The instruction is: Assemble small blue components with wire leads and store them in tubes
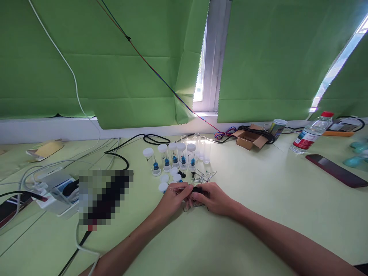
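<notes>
Black part (197, 189) in pinch btwn L hand (178, 193) & R hand (217, 198), over pale green table (258, 214).
Thumbs & fingertips pressed onto it from either side; can't tell abt lower fingers, partly hidden. Just beyond: loose metal rods (204, 178), w/ small black pieces (182, 174) alongside. Behind those: row of clear tubes (182, 155), white caps (148, 152) on, blue bits (155, 166) inside. Off to R, well apart: red-capped water bottle (311, 133).

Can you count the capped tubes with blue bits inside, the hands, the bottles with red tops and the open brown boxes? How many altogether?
Capped tubes with blue bits: 5
Hands: 2 (left hand, right hand)
Red-topped bottle: 1
Open brown box: 1
Total: 9
</notes>
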Action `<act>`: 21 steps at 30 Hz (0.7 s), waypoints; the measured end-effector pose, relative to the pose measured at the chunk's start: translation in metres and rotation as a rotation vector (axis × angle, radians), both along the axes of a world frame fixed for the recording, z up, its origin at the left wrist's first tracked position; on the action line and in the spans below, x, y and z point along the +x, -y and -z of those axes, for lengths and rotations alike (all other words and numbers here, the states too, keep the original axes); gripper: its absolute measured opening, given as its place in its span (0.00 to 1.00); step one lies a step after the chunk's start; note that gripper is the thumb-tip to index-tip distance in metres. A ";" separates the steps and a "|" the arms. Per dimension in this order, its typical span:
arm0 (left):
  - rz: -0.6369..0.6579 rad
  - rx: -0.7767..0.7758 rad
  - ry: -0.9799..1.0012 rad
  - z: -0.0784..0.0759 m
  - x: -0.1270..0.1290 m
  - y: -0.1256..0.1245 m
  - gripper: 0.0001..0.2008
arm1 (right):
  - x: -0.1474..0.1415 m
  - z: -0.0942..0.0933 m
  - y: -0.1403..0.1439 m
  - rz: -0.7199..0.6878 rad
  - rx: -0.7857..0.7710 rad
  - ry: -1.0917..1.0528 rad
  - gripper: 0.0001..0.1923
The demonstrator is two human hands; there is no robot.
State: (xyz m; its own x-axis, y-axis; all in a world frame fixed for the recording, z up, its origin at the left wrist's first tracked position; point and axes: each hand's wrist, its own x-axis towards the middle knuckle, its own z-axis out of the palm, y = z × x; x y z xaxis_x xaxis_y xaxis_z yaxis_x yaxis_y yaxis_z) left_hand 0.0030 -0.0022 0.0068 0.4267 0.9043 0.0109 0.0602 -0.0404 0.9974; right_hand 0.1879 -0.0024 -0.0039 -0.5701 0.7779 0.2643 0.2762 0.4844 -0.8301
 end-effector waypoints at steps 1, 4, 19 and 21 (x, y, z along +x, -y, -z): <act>0.002 0.004 -0.001 0.000 0.000 0.000 0.21 | 0.000 0.000 0.000 0.000 -0.001 -0.005 0.14; 0.009 0.009 -0.001 0.002 -0.001 -0.001 0.21 | 0.000 -0.001 0.000 -0.009 -0.015 -0.023 0.14; 0.015 -0.007 0.005 0.004 -0.001 -0.001 0.20 | 0.001 0.000 0.000 -0.024 -0.007 -0.008 0.14; 0.013 -0.012 0.002 0.003 -0.001 -0.001 0.20 | 0.001 0.000 0.000 -0.028 -0.003 -0.012 0.14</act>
